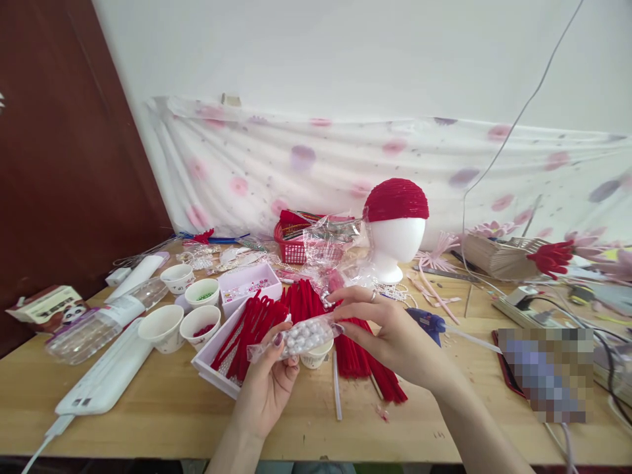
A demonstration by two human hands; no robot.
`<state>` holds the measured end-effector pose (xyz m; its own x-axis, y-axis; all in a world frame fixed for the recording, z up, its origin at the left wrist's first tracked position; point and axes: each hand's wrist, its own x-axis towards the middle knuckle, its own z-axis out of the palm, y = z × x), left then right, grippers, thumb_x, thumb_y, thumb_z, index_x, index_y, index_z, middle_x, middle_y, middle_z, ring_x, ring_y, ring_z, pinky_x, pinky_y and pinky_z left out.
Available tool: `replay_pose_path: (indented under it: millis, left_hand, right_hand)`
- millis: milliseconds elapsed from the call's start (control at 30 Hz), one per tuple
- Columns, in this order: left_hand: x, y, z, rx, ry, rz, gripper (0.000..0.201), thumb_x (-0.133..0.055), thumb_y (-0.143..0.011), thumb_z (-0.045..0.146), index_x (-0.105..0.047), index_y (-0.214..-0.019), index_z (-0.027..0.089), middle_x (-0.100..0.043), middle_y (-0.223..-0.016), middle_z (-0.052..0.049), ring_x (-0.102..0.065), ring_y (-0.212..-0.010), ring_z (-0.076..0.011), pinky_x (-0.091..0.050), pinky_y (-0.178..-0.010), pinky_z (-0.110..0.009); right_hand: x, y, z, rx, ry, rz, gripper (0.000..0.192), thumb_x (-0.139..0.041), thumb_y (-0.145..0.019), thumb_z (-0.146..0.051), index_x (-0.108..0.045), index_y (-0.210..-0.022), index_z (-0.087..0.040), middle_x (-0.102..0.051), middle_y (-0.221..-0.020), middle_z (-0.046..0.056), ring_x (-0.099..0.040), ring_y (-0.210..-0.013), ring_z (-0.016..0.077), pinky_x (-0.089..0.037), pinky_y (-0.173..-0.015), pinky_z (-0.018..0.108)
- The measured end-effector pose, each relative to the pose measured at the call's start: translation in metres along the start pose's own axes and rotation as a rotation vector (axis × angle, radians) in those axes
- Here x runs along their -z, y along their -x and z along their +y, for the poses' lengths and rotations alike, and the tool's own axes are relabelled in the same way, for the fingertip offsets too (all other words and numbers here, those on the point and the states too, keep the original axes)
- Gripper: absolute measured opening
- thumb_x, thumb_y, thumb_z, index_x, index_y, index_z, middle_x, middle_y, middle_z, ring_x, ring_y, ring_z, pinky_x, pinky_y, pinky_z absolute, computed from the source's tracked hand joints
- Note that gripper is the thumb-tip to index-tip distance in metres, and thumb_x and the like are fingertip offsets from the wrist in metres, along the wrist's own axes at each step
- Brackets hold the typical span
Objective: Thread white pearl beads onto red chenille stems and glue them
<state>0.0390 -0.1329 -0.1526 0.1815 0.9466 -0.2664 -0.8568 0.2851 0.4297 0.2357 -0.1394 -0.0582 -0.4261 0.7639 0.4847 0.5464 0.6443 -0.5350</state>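
Over the front middle of the table, a small clear bag of white pearl beads (307, 337) lies tilted between my two hands. My left hand (269, 378) grips its left end, thumb on top and fingers curled beneath. At the right end, my right hand (388, 329) pinches the plastic with bent fingers; a ring is on one finger. Some silvery beads (326, 299) show by its fingertips, and whether they are held I cannot tell. Below the bag is a partly hidden paper cup (316, 359). Red pipe cleaners (353, 362) lie behind and under my hands.
A white box (217, 378) with red stems stands left, near paper cups (162, 326) of beads, a bottle (106, 322) and a white lamp-like bar (106, 375). Behind are a red basket (292, 251) and a foam head (395, 240) in a red cap. A blue glue gun (428, 322) lies right.
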Motion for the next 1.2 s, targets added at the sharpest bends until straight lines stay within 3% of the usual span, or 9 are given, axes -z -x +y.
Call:
replay_pose_path:
  millis: [133,300,600,767,1000,1100,1200]
  left_hand:
    - [-0.004,0.001,0.0,-0.008,-0.015,0.015,0.017,-0.064,-0.079,-0.002,-0.073,-0.087,0.01,-0.065,-0.064,-0.001,-0.061,-0.046,-0.0075,-0.056,-0.045,-0.014]
    - [-0.009,0.003,0.001,0.003,-0.003,0.07,0.028,-0.046,-0.091,-0.003,-0.071,-0.092,0.008,-0.067,-0.066,-0.004,-0.061,-0.044,-0.0074,-0.055,-0.042,-0.014]
    - [-0.009,0.002,-0.001,-0.003,0.057,0.129,0.032,-0.039,-0.093,-0.004,-0.068,-0.091,0.008,-0.067,-0.066,-0.003,-0.06,-0.044,-0.0065,-0.054,-0.042,-0.014]
    - [-0.01,0.001,0.006,-0.109,-0.027,0.144,0.026,-0.046,-0.088,-0.006,-0.068,-0.093,0.007,-0.07,-0.072,-0.004,-0.062,-0.046,-0.0067,-0.056,-0.045,-0.014]
    - [-0.007,0.005,0.033,-0.199,-0.315,0.081,0.018,-0.071,-0.076,0.001,-0.07,-0.093,0.007,-0.072,-0.07,-0.005,-0.067,-0.052,-0.0115,-0.06,-0.05,-0.018]
    - [-0.007,0.007,0.036,-0.176,-0.288,0.114,0.016,-0.062,-0.082,-0.003,-0.069,-0.093,0.007,-0.07,-0.067,-0.004,-0.066,-0.051,-0.01,-0.058,-0.048,-0.016]
    - [-0.01,0.009,0.034,-0.078,-0.124,0.183,0.024,-0.047,-0.091,-0.004,-0.067,-0.089,0.007,-0.068,-0.065,-0.004,-0.063,-0.046,-0.007,-0.055,-0.044,-0.013]
  right_hand:
    - [-0.002,-0.003,0.004,0.023,0.03,-0.022,0.022,-0.055,-0.096,-0.019,-0.075,-0.099,-0.027,-0.07,-0.116,0.006,-0.067,-0.103,0.0238,-0.052,-0.088,0.038]
    - [-0.006,-0.007,0.001,-0.024,0.041,-0.052,0.021,-0.052,-0.096,-0.014,-0.071,-0.1,-0.023,-0.07,-0.111,0.007,-0.066,-0.098,0.0224,-0.05,-0.085,0.035]
    - [-0.015,-0.008,0.009,-0.068,-0.186,0.027,0.017,-0.055,-0.093,-0.013,-0.07,-0.089,-0.021,-0.069,-0.1,0.005,-0.064,-0.091,0.0199,-0.047,-0.082,0.032]
    - [-0.02,-0.009,0.019,-0.093,-0.268,0.022,0.017,-0.054,-0.094,-0.018,-0.071,-0.092,-0.021,-0.069,-0.101,0.006,-0.064,-0.095,0.0206,-0.047,-0.086,0.034]
    - [-0.037,-0.003,0.032,-0.171,-0.326,-0.139,0.03,-0.045,-0.092,-0.013,-0.068,-0.109,-0.02,-0.068,-0.106,0.008,-0.062,-0.103,0.0236,-0.046,-0.091,0.039]
    - [-0.044,-0.001,0.032,-0.207,-0.427,-0.111,0.024,-0.049,-0.093,-0.017,-0.068,-0.108,-0.019,-0.069,-0.106,0.008,-0.064,-0.102,0.0235,-0.048,-0.091,0.038]
    - [-0.044,0.003,0.024,-0.207,-0.512,-0.035,0.022,-0.052,-0.094,-0.02,-0.068,-0.109,-0.021,-0.071,-0.106,0.007,-0.066,-0.098,0.0206,-0.05,-0.088,0.034]
